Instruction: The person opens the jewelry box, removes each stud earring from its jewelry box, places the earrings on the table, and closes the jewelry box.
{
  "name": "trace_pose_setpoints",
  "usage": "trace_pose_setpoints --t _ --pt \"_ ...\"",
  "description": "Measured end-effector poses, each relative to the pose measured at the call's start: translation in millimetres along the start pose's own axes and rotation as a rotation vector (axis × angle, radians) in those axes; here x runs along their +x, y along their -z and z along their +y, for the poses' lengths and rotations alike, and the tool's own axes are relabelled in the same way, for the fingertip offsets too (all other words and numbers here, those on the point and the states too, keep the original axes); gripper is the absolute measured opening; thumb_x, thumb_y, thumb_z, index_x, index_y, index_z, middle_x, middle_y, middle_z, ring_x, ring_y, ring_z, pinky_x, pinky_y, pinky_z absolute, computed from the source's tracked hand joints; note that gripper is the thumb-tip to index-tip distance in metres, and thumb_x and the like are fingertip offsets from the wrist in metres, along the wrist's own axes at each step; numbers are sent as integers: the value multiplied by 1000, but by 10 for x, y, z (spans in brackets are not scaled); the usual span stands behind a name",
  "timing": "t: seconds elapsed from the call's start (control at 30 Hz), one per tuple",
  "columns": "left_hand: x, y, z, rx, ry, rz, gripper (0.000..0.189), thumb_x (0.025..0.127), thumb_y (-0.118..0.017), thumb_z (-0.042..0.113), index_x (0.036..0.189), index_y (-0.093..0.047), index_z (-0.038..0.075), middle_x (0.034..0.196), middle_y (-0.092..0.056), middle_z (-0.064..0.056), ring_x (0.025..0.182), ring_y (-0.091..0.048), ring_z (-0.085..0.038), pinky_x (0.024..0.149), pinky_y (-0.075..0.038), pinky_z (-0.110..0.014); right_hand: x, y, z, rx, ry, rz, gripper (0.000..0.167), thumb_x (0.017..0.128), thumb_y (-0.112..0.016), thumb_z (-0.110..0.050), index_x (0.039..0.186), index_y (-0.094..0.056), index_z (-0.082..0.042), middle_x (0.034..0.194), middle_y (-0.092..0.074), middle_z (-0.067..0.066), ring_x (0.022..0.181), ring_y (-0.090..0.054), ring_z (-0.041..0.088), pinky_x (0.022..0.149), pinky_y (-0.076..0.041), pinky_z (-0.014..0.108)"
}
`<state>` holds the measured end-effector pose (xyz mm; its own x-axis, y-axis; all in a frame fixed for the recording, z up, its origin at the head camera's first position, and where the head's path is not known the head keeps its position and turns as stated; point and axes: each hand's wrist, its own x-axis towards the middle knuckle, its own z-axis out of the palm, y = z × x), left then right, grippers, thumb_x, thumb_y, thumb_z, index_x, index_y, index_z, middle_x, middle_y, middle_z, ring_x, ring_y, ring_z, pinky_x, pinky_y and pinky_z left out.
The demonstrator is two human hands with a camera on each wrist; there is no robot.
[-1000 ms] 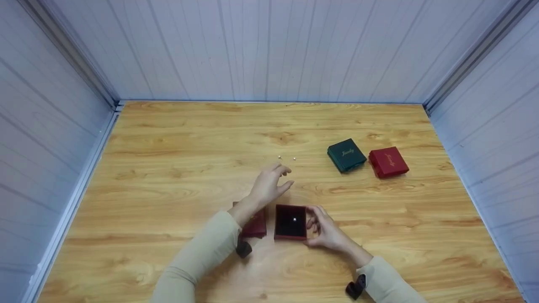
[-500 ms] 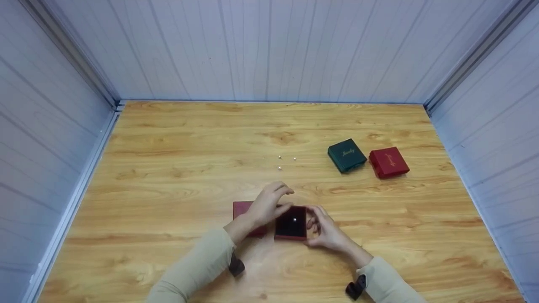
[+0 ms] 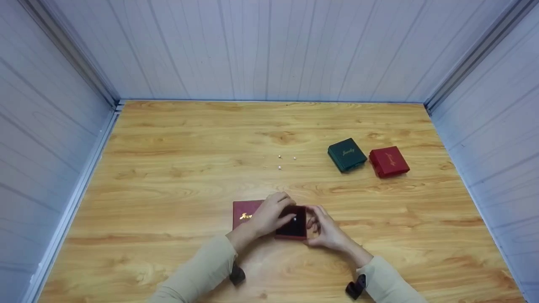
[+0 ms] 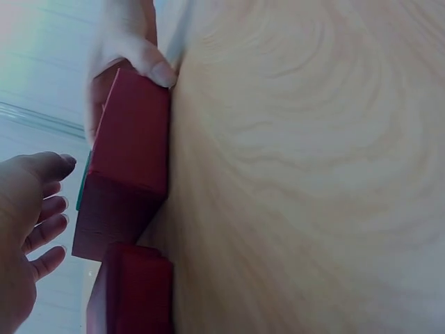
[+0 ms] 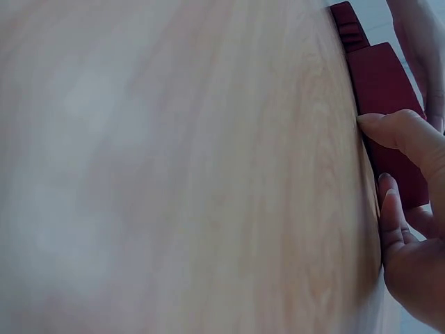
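In the head view, an open dark red jewelry box (image 3: 291,238) stands on the wooden table. Its black inside holds one small pearl-like bead (image 3: 295,219). My right hand (image 3: 330,233) grips the box's right end, with the thumb on its front wall and fingers behind. Above the box's left part hovers my left hand (image 3: 269,214); the left wrist view shows its thumb and loosely bent fingers (image 4: 49,233) apart, with nothing seen between them. A dark red lid (image 3: 244,208) with gold lettering lies left of the box, partly hidden by the left hand.
Several tiny pieces, among them white beads (image 3: 279,168), lie on the table (image 3: 181,168) beyond the hands. A closed green box (image 3: 347,155) and a closed red box (image 3: 389,161) sit at the back right. Pale panel walls (image 3: 269,50) border the table.
My left hand has come back from beside the beads toward me and is now over the open box, uncovering a bead behind it. The right hand and the box have stayed put.
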<state>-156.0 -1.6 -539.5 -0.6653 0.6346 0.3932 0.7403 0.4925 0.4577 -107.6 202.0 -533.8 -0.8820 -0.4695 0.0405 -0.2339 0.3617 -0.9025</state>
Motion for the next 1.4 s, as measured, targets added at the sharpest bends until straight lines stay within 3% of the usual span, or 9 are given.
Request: trace_pose_setpoints --t 0.2,0.7,0.9,1.4 --pt "-32 -38 12 21 0 -34 24 80 -64 23 98 -62 7 93 -55 -1 89 -50 -15 81 -40 -30 -5 18 -3 1 -3 -6 77 58 -75 9 123 -33 12 94 -44 26 75 -49 36 59 -43 35" --pt "-50 -130 7 134 -114 -48 12 80 -64 20 86 -68 10 82 -53 0 77 -49 -15 69 -38 -28 -17 15 -49 -32 35 4 76 57 -76 9 120 -34 15 90 -45 26 72 -49 36 58 -44 37" --pt "-64 -126 23 135 -114 -37 10 79 -65 20 83 -70 12 80 -53 2 75 -50 -14 67 -35 -28 -11 10 -38 -37 65 4 75 58 -76 9 119 -33 16 88 -46 26 71 -48 37 58 -44 38" --pt "-66 -129 25 80 -87 -21 9 78 -66 19 81 -71 12 80 -55 2 76 -50 -13 70 -35 -27 -4 17 -57 -33 46 -2 75 58 -75 9 120 -34 15 89 -45 26 71 -48 37 58 -43 37"
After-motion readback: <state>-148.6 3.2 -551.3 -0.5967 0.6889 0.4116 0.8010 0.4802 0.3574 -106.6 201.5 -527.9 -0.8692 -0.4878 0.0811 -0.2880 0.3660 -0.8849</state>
